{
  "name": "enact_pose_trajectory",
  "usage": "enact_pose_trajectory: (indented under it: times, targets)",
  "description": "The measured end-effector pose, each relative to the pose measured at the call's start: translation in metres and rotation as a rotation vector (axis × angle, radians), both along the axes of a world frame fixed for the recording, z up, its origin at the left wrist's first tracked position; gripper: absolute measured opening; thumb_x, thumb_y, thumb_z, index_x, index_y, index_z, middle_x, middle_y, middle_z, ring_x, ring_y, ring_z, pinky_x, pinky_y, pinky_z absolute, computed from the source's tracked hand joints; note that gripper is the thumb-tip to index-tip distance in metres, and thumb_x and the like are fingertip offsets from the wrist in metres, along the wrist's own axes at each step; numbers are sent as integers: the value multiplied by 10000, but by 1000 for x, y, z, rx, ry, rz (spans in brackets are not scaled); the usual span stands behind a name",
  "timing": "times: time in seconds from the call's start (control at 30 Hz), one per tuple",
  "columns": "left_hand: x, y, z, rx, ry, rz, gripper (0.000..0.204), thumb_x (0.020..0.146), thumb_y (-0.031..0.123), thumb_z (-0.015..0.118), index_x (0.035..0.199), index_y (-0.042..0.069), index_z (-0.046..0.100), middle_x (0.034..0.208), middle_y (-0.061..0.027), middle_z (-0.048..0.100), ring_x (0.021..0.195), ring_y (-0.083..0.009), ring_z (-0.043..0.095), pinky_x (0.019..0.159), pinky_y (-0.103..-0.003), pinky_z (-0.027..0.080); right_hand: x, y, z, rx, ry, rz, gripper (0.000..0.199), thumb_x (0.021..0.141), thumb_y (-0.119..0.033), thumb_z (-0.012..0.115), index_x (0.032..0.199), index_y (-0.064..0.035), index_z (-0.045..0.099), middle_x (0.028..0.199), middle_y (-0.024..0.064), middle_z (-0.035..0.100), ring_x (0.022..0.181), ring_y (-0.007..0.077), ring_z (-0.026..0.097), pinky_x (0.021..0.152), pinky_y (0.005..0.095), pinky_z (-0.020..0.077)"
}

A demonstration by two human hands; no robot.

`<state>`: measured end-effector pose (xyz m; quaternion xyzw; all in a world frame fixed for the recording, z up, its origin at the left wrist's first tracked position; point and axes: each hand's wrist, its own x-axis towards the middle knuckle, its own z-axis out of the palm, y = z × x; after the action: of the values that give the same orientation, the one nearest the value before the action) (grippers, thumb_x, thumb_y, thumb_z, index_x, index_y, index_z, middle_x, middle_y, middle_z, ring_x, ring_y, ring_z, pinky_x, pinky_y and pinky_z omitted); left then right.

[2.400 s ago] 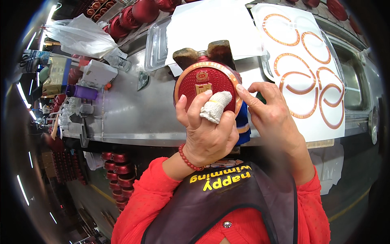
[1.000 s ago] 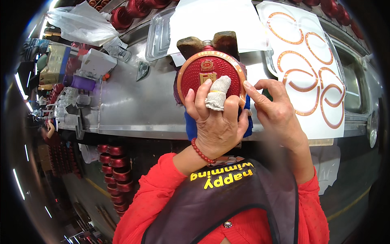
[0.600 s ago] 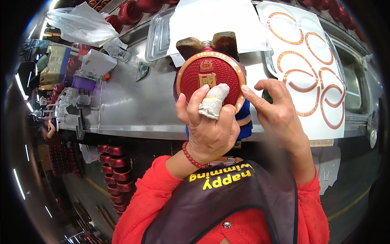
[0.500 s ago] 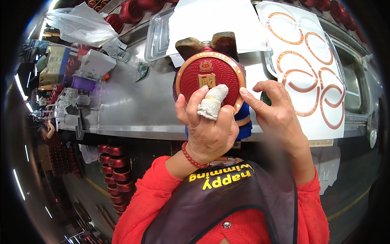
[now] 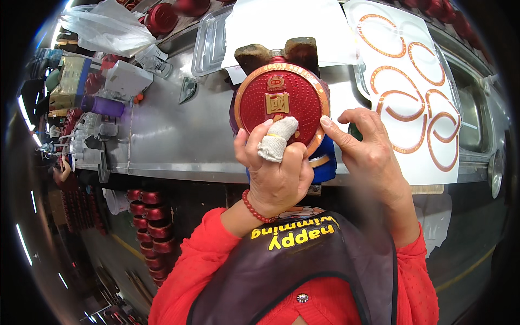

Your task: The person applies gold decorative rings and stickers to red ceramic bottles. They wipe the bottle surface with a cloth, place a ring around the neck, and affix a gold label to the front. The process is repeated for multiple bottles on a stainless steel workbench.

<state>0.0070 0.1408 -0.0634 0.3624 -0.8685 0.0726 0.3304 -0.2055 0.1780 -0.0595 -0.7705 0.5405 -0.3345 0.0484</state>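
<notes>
A round red bottle (image 5: 300, 89) with a studded face, raised gold emblems and a short neck lies in front of me. Its neck sits between two dark, worn blocks (image 5: 301, 53). An orange-gold ring sticker (image 5: 323, 97) runs round the rim of the face. My left hand (image 5: 279, 173) rests over the lower part, fingers apart; a white cloth finger cover (image 5: 275, 142) with a yellow band touches the red face. At the right rim, my right hand (image 5: 371, 149) has its thumb tip on the ring sticker and its other fingers loosely bent. Blue cloth (image 5: 326, 169) shows beneath the bottle.
To the right lies a white sheet (image 5: 398, 30) with several orange ring stickers. A clear plastic tray (image 5: 203, 51) and blank white paper (image 5: 287, 24) are at the back. A purple bottle (image 5: 103, 105) and a white box (image 5: 129, 81) stand at left; red round parts (image 5: 161, 230) are stacked below.
My left hand has shifted slightly down and left across the face, uncovering more of the gold emblem. My right thumb remains at the rim.
</notes>
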Motion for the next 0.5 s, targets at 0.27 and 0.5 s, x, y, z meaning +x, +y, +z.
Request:
enact_pose_trajectory:
  times: [0.27, 0.5]
  targets:
    - [29, 5, -4, -48, -46, 41, 140, 774, 131, 674, 882, 147, 586, 1225, -145, 662, 1277, -356, 484, 1155, -630, 194, 4, 3, -1, 10, 5, -15, 659, 762, 45, 686, 1385, -168, 659, 1147, 125, 595, 1102, 315, 586, 910, 450, 460]
    - [44, 5, -10, -59, 41, -13, 168, 758, 160, 702, 887, 172, 596, 1222, -119, 676, 1279, -342, 488, 1179, -602, 173, 17, 15, 1, 0, 40, 25, 674, 732, 33, 676, 1375, -165, 665, 1122, 108, 585, 1084, 303, 592, 888, 430, 457]
